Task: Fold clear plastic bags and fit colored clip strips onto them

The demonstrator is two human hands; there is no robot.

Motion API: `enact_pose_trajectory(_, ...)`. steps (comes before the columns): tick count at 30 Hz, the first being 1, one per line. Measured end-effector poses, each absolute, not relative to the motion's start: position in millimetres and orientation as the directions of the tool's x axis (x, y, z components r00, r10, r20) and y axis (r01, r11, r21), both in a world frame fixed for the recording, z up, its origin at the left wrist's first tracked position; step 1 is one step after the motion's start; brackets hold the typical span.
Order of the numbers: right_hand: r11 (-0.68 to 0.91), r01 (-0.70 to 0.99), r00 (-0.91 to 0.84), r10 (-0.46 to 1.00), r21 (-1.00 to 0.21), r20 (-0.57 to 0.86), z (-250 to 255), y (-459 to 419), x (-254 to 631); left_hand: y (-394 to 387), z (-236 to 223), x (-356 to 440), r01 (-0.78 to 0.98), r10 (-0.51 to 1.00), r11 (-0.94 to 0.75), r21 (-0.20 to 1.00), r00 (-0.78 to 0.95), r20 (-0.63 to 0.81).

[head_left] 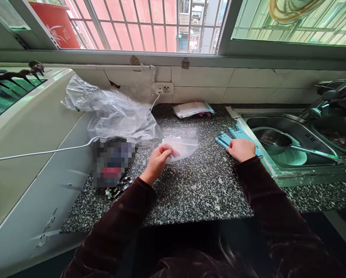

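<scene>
My left hand (159, 159) pinches the near edge of a small clear plastic bag (182, 146) that lies flat on the speckled granite counter (190, 189). My right hand (241, 149) rests curled over a pile of several teal sticks (230, 137) at the counter's right side, next to the sink; whether its fingers grip one is hidden. Both arms wear dark velvet sleeves.
A large crumpled clear plastic sheet (115, 112) lies at the back left, a stack of small bags (192, 109) at the back. A steel sink (294, 146) holds a bowl and a teal strainer. A blurred object (112, 163) and a white cable (45, 151) lie left.
</scene>
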State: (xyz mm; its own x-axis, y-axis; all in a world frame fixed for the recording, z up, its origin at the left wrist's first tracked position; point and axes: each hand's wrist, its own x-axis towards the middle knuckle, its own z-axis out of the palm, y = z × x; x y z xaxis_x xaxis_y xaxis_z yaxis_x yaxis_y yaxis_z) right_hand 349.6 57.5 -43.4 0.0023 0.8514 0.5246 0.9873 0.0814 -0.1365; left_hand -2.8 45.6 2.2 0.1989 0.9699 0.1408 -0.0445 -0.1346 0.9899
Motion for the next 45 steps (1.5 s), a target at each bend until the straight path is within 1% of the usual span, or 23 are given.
enact_pose_trajectory(4, 0.079, 0.991, -0.021, 0.884, -0.106, 0.468, -39, 55, 344, 46, 1, -2, -0.093, 0.968, -0.075, 0.993, 0.234, 0.095)
enact_pose_trajectory(6, 0.048, 0.995, -0.005, 0.903, -0.090, 0.431, -37, 54, 341, 47, 0, -2, -0.109, 0.963, -0.053, 0.993, 0.256, 0.080)
enact_pose_trajectory(9, -0.020, 0.999, 0.030, 0.936, -0.035, 0.352, -34, 51, 337, 48, -1, -1, -0.100, 0.957, -0.033, 0.994, 0.283, 0.060)
enact_pose_trajectory(11, -0.009, 1.000, 0.009, 0.942, -0.003, 0.335, -31, 49, 331, 49, -2, -2, -0.077, 0.955, -0.024, 0.997, 0.294, 0.046)
enact_pose_trajectory(13, 0.017, 1.000, -0.016, 0.942, 0.001, 0.336, -26, 45, 321, 49, -2, -2, -0.052, 0.955, -0.023, 0.998, 0.295, 0.038)
enact_pose_trajectory(16, 0.021, 0.999, -0.007, 0.941, -0.038, 0.338, -15, 40, 302, 50, -4, -2, -0.031, 0.955, -0.029, 0.999, 0.294, 0.037)
enact_pose_trajectory(18, 0.055, 0.997, -0.033, 0.923, -0.046, 0.384, -6, 37, 288, 50, -5, -1, -0.028, 0.955, -0.026, 0.999, 0.295, 0.033)
enact_pose_trajectory(20, 0.140, 0.989, -0.106, 0.872, -0.037, 0.477, 3, 33, 274, 50, -5, 0, -0.026, 0.953, -0.017, 1.000, 0.301, 0.024)
enact_pose_trajectory(24, 0.357, 0.932, -0.220, 0.697, -0.065, 0.682, 19, 22, 246, 49, -4, 3, -0.031, 0.951, -0.012, 0.999, 0.309, 0.021)
enact_pose_trajectory(27, 0.478, 0.877, -0.274, 0.584, -0.050, 0.764, 28, 11, 225, 46, -2, 5, -0.058, 0.949, -0.022, 0.998, 0.312, 0.039)
enact_pose_trajectory(29, 0.532, 0.847, -0.323, 0.533, -0.013, 0.782, 31, 4, 213, 44, -2, 7, -0.077, 0.943, -0.038, 0.996, 0.328, 0.061)
enact_pose_trajectory(31, 0.563, 0.826, -0.371, 0.511, 0.024, 0.775, 31, 0, 203, 42, -3, 8, -0.094, 0.934, -0.060, 0.994, 0.345, 0.089)
enact_pose_trajectory(35, 0.570, 0.818, -0.418, 0.492, 0.081, 0.764, 26, 0, 193, 41, -5, 9, -0.106, 0.919, -0.077, 0.991, 0.379, 0.112)
enact_pose_trajectory(39, 0.573, 0.815, -0.409, 0.471, 0.081, 0.781, 21, 5, 193, 42, -3, 7, -0.085, 0.907, -0.062, 0.994, 0.411, 0.092)
enact_pose_trajectory(45, 0.583, 0.809, -0.421, 0.490, 0.071, 0.763, 13, 9, 196, 42, 0, 5, -0.034, 0.886, -0.097, 0.995, 0.452, 0.102)
